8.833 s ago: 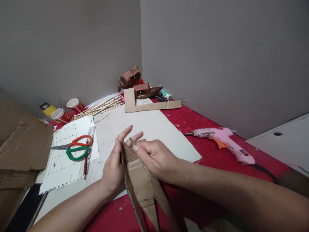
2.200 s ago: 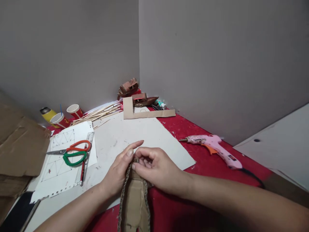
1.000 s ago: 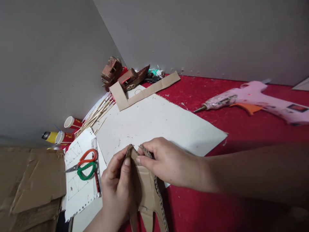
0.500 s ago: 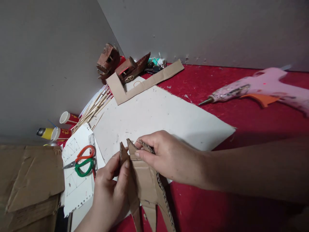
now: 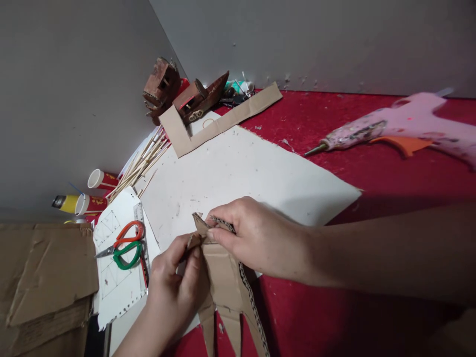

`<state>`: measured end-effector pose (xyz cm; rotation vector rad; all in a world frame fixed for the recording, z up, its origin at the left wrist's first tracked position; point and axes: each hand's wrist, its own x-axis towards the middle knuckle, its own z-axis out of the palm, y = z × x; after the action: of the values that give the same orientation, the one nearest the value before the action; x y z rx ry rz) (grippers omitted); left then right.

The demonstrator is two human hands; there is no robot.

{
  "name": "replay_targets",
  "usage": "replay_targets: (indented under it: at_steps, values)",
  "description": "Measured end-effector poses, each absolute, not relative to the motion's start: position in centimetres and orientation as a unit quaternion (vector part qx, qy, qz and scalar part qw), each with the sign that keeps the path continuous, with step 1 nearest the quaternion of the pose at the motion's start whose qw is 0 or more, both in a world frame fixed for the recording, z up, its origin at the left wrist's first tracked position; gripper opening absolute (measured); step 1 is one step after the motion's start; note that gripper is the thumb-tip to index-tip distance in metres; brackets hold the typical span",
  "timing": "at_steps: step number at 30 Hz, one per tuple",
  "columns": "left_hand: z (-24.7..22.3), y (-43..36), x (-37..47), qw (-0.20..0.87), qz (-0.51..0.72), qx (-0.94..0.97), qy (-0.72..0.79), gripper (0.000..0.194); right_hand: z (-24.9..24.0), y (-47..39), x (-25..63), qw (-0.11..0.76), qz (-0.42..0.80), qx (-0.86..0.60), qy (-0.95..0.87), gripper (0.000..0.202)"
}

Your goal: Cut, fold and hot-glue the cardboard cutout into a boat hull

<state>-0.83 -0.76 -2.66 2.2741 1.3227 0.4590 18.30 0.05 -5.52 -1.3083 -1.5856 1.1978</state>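
Note:
Both hands grip a brown cardboard piece (image 5: 223,272) with folded sides and pointed flaps at its far and near ends. My left hand (image 5: 173,282) pinches the far left flap between thumb and fingers, and that tip is bent over. Around the far right corner my right hand (image 5: 253,235) is closed, thumb on the inner face by the middle flap. Corrugated edge shows along the right side. Below the piece lie a white board (image 5: 223,173) and the red table cover (image 5: 305,317).
A pink glue gun (image 5: 401,124) lies at the right. Scissors (image 5: 128,245) rest on a drawn-on sheet (image 5: 107,297) at the left. Farther back are wooden sticks (image 5: 143,161), paper cups (image 5: 98,179), an L-shaped cardboard strip (image 5: 230,119) and a brown model boat (image 5: 203,99).
The far left flap stood upright before; my left fingers have folded its tip over. My right hand has kept its grip with little movement. The view has shifted slightly.

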Motion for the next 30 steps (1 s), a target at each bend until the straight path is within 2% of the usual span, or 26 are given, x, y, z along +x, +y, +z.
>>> replay_targets:
  at_steps: [7, 14, 20, 26, 30]
  values:
    - [-2.7, -1.0, -1.0, 0.314, 0.177, 0.777, 0.516, 0.013, -5.1, 0.0, 18.4, 0.360, 0.470, -0.513, -0.622, 0.015]
    - [-3.4, -1.3, -0.6, 0.271, 0.238, 0.771, 0.526, 0.009, -4.5, -0.1, 18.4, 0.364, 0.470, -0.500, -0.629, 0.015]
    - [-2.8, -1.5, -0.2, 0.381, 0.266, 0.676, 0.572, 0.014, -4.3, -0.1, 18.5, 0.373, 0.457, -0.510, -0.626, 0.014]
    - [-3.3, -1.3, -0.3, 0.347, 0.238, 0.726, 0.543, 0.019, -4.8, -0.2, 18.3, 0.372, 0.467, -0.497, -0.630, 0.016]
    - [-3.6, -1.3, 0.0, 0.363, 0.257, 0.707, 0.550, 0.017, -5.0, -0.1, 18.3, 0.366, 0.463, -0.498, -0.636, 0.017]
